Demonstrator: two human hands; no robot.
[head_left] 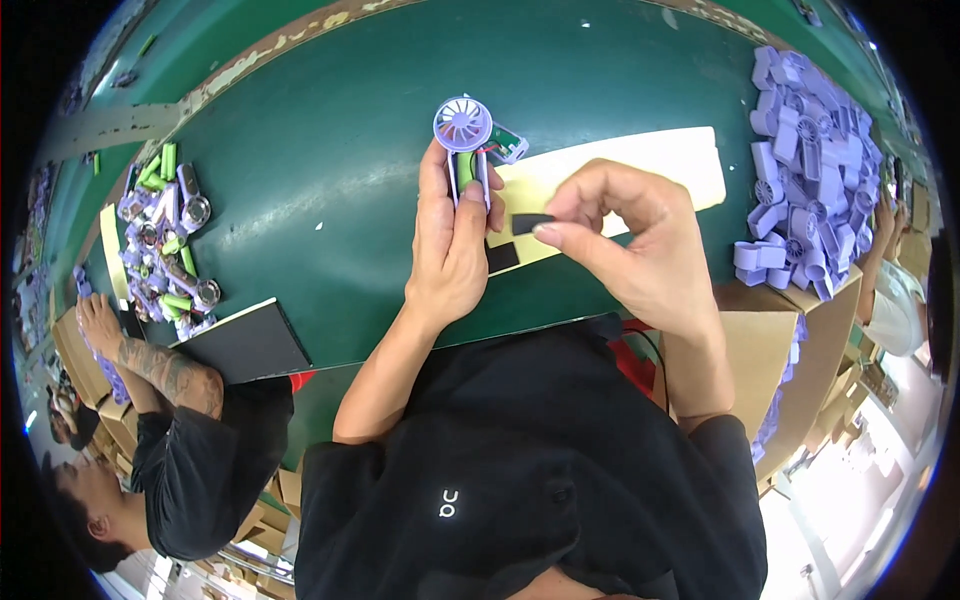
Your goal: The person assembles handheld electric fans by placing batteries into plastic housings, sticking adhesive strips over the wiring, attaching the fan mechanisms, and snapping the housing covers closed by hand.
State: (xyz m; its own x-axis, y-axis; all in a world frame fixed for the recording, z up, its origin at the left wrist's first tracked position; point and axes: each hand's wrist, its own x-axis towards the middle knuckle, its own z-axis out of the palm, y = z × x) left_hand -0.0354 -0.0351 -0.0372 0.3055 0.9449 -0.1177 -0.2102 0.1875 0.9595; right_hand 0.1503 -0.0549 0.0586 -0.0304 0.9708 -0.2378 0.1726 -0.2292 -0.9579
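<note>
Upright in my left hand (pixel 447 255) is a small purple handheld fan (pixel 463 124), its handle casing uncovered. A green battery cell (pixel 467 166) lies inside the handle, and my thumb presses at its lower end. A green circuit board (pixel 508 143) in a purple piece hangs out to the right of the fan on thin wires. Between thumb and forefinger, my right hand (pixel 645 235) pinches a small black pad (pixel 529 223), just right of the handle and apart from it. Under both hands lies a pale yellow backing sheet (pixel 690 165), with another black pad (pixel 502 257) at its lower left.
Purple plastic casings (pixel 810 165) are heaped at the right end of the green table (pixel 340 130), above a cardboard box (pixel 735 350). Fan parts with green cells (pixel 165 245) are piled left, near a black sheet (pixel 250 340). A co-worker's tattooed arm (pixel 170 370) reaches in there.
</note>
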